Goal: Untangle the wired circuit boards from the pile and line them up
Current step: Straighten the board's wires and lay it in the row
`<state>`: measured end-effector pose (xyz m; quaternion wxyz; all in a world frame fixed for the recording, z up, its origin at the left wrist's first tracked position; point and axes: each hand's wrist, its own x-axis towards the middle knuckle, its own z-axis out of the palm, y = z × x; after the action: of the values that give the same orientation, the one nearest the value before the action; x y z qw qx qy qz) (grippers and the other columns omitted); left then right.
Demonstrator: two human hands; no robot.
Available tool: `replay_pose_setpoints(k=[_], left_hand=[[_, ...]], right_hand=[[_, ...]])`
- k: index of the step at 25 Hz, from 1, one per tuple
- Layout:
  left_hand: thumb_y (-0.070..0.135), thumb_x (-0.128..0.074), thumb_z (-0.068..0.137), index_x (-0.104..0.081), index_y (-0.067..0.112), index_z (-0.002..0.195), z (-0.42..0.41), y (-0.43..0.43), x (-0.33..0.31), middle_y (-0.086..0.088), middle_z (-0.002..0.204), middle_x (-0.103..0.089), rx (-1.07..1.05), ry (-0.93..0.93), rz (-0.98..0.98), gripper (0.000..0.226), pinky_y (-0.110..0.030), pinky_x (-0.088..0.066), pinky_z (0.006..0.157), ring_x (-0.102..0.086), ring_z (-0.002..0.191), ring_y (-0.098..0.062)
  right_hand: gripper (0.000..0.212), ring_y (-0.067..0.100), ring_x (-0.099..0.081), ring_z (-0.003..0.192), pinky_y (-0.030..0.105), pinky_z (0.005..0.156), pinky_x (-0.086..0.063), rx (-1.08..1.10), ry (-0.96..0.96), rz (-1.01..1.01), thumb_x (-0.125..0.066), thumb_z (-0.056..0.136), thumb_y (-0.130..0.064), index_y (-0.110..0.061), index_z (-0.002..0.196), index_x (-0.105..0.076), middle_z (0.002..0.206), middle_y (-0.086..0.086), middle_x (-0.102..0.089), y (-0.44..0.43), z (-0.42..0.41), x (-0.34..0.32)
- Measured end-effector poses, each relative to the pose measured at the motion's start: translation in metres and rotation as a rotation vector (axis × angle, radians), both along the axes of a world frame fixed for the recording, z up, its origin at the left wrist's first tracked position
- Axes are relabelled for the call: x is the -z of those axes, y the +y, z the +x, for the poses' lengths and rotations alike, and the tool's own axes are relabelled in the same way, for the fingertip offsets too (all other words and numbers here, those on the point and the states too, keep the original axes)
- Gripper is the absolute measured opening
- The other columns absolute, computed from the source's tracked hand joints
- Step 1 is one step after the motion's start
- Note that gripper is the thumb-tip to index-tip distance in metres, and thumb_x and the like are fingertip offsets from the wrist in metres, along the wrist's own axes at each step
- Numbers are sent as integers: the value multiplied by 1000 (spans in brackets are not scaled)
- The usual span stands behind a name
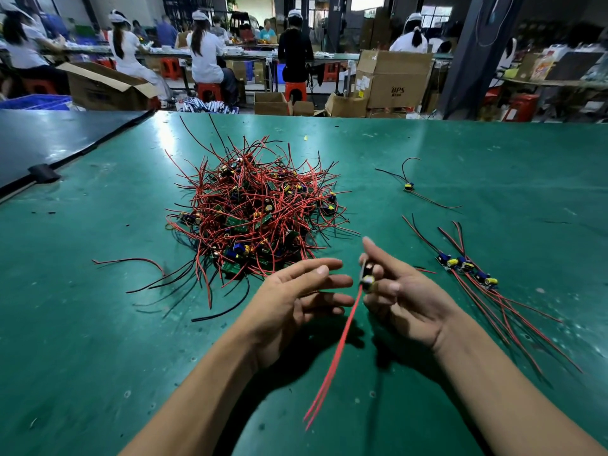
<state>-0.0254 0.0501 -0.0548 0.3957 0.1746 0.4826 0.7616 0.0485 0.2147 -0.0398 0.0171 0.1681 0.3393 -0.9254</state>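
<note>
The right hand point(404, 301) pinches a small circuit board with a yellow part point(367, 276); its two red wires point(332, 357) trail downward. The left hand point(296, 301), fingers loosely spread, hovers just beside it. Beyond lies the tangled pile of red-wired boards point(256, 215) on a green table point(98, 324). A far brown cardboard box point(396, 80) reads "BPS".

I see a big workshop w/ a green bench top point(98, 324) up front; a darker bench point(49, 139) abuts it at 10 o'clock. At 12, workers point(205, 51) sit on red stools point(209, 90) along a long table, backs to me. Cardboard boxes point(393, 77) stack at 1 o'clock, dark pillar point(467, 54) just beside. Blue crate point(36, 102) at 10. Daylight thru windows point(367, 1) in bkgd.
</note>
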Motion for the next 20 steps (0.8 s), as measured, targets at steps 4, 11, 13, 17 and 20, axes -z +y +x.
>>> replay_pose_setpoints(k=[4,11,13,17,20], left_hand=[[37,-77,69,-73,15,77,6,1,1,-10,81,-72,33,71,-112,24,-25,-57,59,-67,61,-15],[10,-72,76,-65,5,96,3,2,4,-22,97,-71,12,-4,-150,21,-31,-56,68,-66,81,-33],[3,-62,87,-63,1,102,3,3,5,-23,97,-72,7,-3,-161,15,-33,-59,70,-71,75,-31],[9,-65,87,-68,5,96,5,4,4,-22,97,-73,-14,36,-179,10,-31,-55,63,-68,67,-26],[10,-68,86,-74,12,85,7,4,2,-20,91,-74,-8,83,-203,7,-27,-52,58,-67,59,-21]], right_hand=[[26,2,-39,33,10,32,-32,-78,-87,440,-73,75,-38,-16,63,-65,56,-3,-51,-11,0,8],[21,6,-42,37,20,43,-42,-8,22,522,-83,69,-35,-18,66,-71,58,1,-58,-4,-1,15],[21,6,-40,39,24,47,-43,52,28,552,-85,69,-35,-18,69,-73,58,1,-56,-4,-2,21],[33,6,-36,39,17,38,-27,203,52,752,-79,74,-50,-17,73,-75,61,-2,-56,-7,-5,26],[39,7,-30,36,17,38,-22,212,44,770,-77,74,-55,-17,67,-70,50,-3,-46,-9,-6,24]])
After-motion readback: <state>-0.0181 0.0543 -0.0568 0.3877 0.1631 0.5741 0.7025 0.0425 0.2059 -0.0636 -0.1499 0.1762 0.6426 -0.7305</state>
